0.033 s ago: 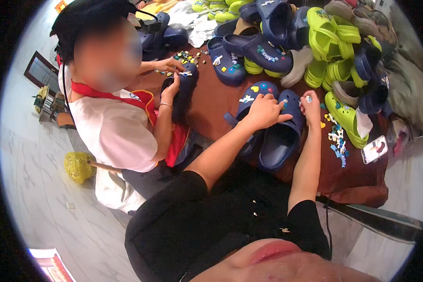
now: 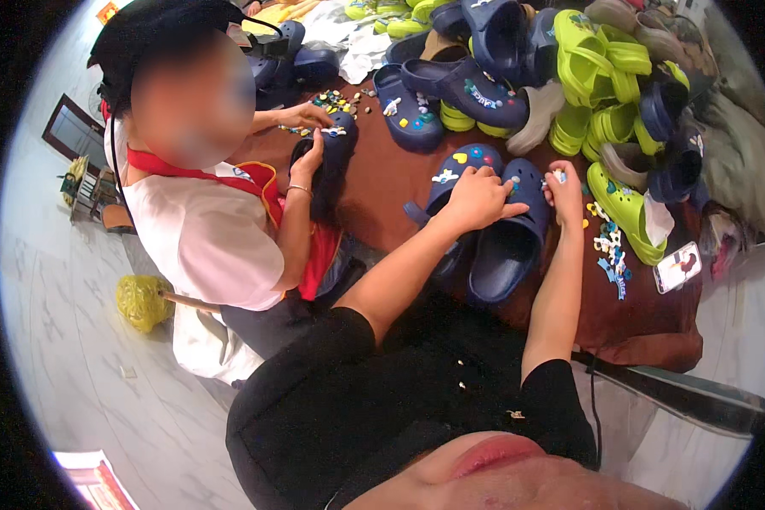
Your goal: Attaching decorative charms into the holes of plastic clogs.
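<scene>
Left hand [image 2: 478,200]: fingers bent over navy clogs [image 2: 508,255], grip unclear
Right hand [image 2: 564,194]: fingers pinching white-and-blue charm [image 2: 559,177]

Brown-covered tbl [image 2: 382,191]: navy clogs [image 2: 507,255], lime clogs [image 2: 625,211], loose charms [image 2: 608,244] nr R edge, phone [image 2: 678,269] beside.

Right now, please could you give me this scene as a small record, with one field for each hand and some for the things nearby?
Left hand: lies over the left navy clog, thumb extended over the right navy clog
Right hand: pinches a small charm beside the right navy clog
Person's left: co-worker's hand at another navy clog
Right of clogs: loose charms, lime-green clog, phone
Beyond: pile of clogs, navy, lime and grey
Surface: red-brown covering
</scene>
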`<state>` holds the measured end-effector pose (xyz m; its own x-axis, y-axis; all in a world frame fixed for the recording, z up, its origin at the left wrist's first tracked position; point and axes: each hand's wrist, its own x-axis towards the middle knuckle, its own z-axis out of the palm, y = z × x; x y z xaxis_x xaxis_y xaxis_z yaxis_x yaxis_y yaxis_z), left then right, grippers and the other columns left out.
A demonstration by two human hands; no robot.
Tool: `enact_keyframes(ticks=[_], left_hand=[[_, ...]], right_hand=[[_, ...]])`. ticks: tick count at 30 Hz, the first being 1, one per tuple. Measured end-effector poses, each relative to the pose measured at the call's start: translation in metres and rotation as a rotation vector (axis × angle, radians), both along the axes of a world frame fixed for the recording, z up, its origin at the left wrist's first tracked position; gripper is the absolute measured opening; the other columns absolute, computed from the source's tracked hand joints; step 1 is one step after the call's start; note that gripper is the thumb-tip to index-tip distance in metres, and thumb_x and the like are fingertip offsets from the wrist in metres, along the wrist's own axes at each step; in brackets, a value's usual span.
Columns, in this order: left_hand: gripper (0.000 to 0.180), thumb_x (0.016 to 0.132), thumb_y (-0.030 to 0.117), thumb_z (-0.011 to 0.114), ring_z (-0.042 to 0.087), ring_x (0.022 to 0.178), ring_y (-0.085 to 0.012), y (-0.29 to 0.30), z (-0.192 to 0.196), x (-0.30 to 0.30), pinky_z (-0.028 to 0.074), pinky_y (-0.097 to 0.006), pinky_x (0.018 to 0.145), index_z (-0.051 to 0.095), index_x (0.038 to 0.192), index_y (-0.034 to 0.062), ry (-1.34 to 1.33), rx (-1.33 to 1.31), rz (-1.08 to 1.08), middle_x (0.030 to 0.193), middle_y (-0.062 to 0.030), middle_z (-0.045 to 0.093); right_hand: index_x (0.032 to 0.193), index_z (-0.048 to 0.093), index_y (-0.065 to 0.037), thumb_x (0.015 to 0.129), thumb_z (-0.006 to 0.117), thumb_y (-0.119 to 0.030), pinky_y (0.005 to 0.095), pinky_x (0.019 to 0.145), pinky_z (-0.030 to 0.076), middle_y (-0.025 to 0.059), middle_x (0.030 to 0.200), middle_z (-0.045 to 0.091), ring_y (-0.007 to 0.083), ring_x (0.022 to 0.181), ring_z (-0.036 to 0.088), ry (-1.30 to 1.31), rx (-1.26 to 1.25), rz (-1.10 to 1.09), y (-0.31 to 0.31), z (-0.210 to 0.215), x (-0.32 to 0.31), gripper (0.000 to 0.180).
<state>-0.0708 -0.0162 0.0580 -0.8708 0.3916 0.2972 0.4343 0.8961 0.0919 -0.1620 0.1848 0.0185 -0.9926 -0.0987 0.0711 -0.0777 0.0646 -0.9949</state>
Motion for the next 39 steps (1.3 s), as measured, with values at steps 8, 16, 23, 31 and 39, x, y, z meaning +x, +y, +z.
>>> enact_keyframes(ticks=[8, 16, 23, 31, 39], left_hand=[[0.056, 0.086, 0.058, 0.049, 0.060, 0.101, -0.0291, 0.002, 0.006, 0.001, 0.046, -0.042, 0.079, 0.067, 0.106, 0.0095, 0.004, 0.005, 0.001, 0.094, -0.0133, 0.067], [0.051, 0.083, 0.053, 0.058, 0.059, 0.098, -0.0317, 0.003, 0.008, 0.013, 0.046, -0.043, 0.078, 0.065, 0.110, 0.0098, 0.014, 0.098, -0.001, 0.093, -0.0133, 0.065], [0.052, 0.076, 0.050, 0.066, 0.052, 0.110, -0.0309, 0.001, 0.020, 0.043, 0.040, -0.048, 0.089, 0.062, 0.116, 0.0161, 0.267, 0.167, -0.009, 0.104, -0.0113, 0.061], [0.048, 0.072, 0.040, 0.073, 0.044, 0.116, -0.0319, -0.001, 0.001, 0.059, 0.035, -0.054, 0.095, 0.064, 0.108, 0.0091, 0.245, 0.000, 0.113, 0.120, -0.0106, 0.051], [0.032, 0.067, 0.027, 0.074, 0.046, 0.115, -0.0284, 0.002, -0.013, 0.057, 0.036, -0.052, 0.096, 0.067, 0.091, 0.0080, 0.309, 0.016, 0.152, 0.119, -0.0087, 0.052]], right_hand=[[0.094, 0.065, -0.007, 0.071, 0.068, -0.014, 0.0437, 0.073, 0.049, 0.0173, 0.085, 0.066, 0.0318, 0.073, 0.063, 0.234, 0.922, -0.285, 0.048, -0.028, -0.010, 0.025], [0.099, 0.069, -0.016, 0.076, 0.072, -0.034, 0.0518, 0.095, 0.038, 0.0154, 0.118, 0.054, 0.0375, 0.114, 0.046, 0.083, 1.194, -0.314, 0.022, -0.005, 0.020, 0.030], [0.100, 0.069, -0.014, 0.076, 0.072, -0.041, 0.0545, 0.095, 0.033, 0.0175, 0.114, 0.056, 0.0391, 0.114, 0.043, 0.249, 0.978, -0.384, 0.033, -0.024, -0.005, 0.037], [0.094, 0.063, -0.005, 0.080, 0.064, -0.054, 0.0468, 0.073, 0.049, 0.0222, 0.084, 0.066, 0.0412, 0.082, 0.063, 0.275, 0.902, -0.078, -0.033, 0.040, 0.017, 0.051], [0.105, 0.061, -0.004, 0.082, 0.060, -0.049, 0.0481, 0.085, 0.049, 0.0227, 0.106, 0.064, 0.0403, 0.100, 0.062, 0.185, 1.314, 0.132, -0.058, 0.032, -0.004, 0.051]])
